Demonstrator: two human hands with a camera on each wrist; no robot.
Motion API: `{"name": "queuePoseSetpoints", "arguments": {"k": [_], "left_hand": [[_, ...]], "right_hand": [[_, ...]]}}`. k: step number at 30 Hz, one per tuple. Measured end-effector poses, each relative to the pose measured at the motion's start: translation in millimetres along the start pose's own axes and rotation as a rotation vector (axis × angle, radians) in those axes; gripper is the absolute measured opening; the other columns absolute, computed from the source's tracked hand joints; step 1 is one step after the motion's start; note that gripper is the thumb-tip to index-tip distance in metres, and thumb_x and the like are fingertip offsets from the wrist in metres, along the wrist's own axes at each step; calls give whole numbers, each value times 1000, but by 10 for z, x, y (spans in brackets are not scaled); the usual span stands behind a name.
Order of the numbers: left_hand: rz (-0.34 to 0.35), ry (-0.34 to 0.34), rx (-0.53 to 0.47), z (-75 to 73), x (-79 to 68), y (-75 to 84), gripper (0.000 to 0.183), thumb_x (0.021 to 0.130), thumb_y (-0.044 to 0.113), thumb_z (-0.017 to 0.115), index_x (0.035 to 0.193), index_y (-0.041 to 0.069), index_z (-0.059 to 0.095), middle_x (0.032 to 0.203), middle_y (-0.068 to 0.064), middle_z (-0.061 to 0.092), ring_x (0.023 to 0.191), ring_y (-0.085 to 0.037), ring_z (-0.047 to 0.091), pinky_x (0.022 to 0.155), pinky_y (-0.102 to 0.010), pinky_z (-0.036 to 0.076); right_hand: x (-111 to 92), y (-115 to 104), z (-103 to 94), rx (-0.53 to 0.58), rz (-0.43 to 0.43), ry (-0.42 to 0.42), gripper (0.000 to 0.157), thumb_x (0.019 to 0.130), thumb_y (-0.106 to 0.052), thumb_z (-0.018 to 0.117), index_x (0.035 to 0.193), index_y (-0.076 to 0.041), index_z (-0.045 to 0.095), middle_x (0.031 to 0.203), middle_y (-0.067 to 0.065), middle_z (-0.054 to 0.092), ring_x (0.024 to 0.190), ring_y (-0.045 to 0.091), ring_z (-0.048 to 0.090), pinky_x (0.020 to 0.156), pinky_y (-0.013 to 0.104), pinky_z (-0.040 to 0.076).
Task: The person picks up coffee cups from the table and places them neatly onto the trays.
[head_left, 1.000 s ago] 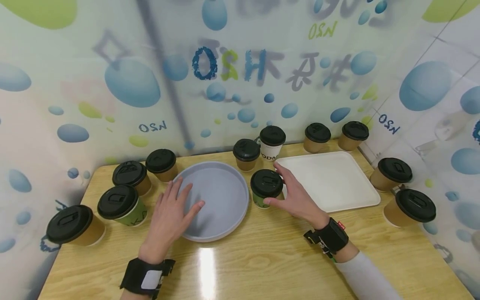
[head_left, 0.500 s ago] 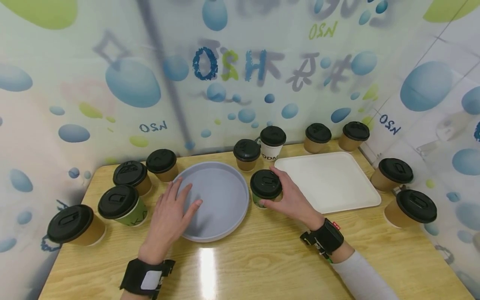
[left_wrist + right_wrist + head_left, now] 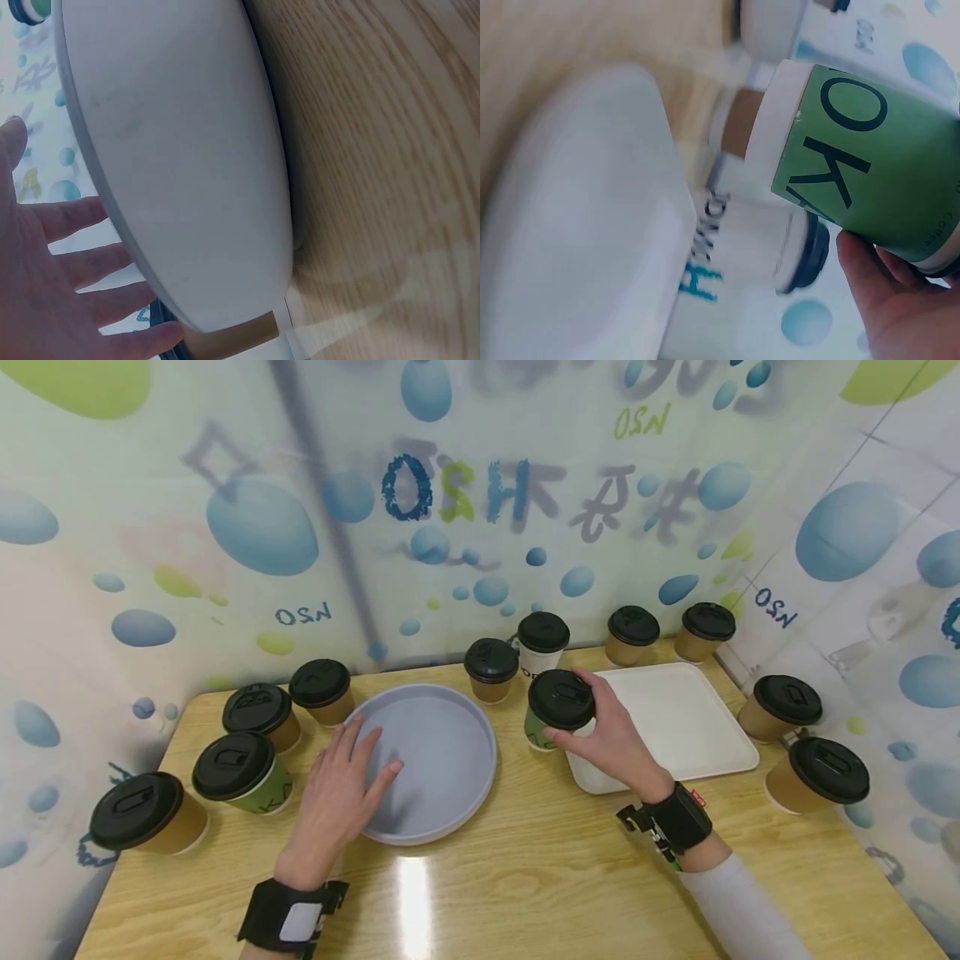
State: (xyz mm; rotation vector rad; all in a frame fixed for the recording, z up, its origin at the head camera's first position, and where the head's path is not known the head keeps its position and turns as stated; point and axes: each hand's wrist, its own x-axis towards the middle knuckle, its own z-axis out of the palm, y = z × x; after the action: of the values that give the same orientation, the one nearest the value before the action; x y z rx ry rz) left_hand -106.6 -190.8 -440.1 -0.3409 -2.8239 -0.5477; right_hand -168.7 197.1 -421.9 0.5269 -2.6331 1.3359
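My right hand [image 3: 611, 735] grips a paper coffee cup [image 3: 542, 729] with a green sleeve and a black lid. In the right wrist view the green cup [image 3: 870, 165] is raised off the table, its dark lettering facing the camera. It hangs beside the near left corner of the white rectangular tray [image 3: 675, 718]. Over the left rim of the round grey-blue plate [image 3: 435, 760], my left hand [image 3: 337, 793] lies with spread fingers. The left wrist view shows those fingers [image 3: 112, 262] along the rim of the plate [image 3: 180, 150], holding nothing.
Left of the plate stand another green cup [image 3: 258, 789] and several brown cups [image 3: 176, 822] with black lids. Behind are a brown cup [image 3: 491, 685] and a white cup [image 3: 536, 660]. More brown cups [image 3: 806, 781] line the tray's back and right. A patterned curtain [image 3: 480, 552] borders the table.
My right hand has closed round the green cup, lifted it from the table and carried it to the right, towards the tray. My left hand stays at the plate.
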Motion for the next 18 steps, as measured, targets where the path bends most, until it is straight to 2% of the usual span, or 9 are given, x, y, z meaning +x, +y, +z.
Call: {"name": "queuePoseSetpoints", "arguments": {"k": [8, 18], "left_hand": [[0, -9, 2, 9, -2, -10, 62, 105, 43, 59, 146, -2, 53, 159, -30, 36, 146, -53, 31, 108, -73, 34], [-4, -17, -5, 16, -3, -14, 61, 104, 42, 60, 146, -2, 53, 158, -30, 37, 146, -52, 31, 108, -73, 35]], "right_hand": [[225, 135, -247, -47, 32, 76, 95, 86, -27, 84, 159, -4, 29, 157, 23, 37, 142, 42, 40, 113, 62, 36], [393, 345, -317, -100, 111, 86, 98, 86, -33, 84, 160, -2, 27, 160, 24, 34, 145, 44, 38, 114, 62, 34]]}}
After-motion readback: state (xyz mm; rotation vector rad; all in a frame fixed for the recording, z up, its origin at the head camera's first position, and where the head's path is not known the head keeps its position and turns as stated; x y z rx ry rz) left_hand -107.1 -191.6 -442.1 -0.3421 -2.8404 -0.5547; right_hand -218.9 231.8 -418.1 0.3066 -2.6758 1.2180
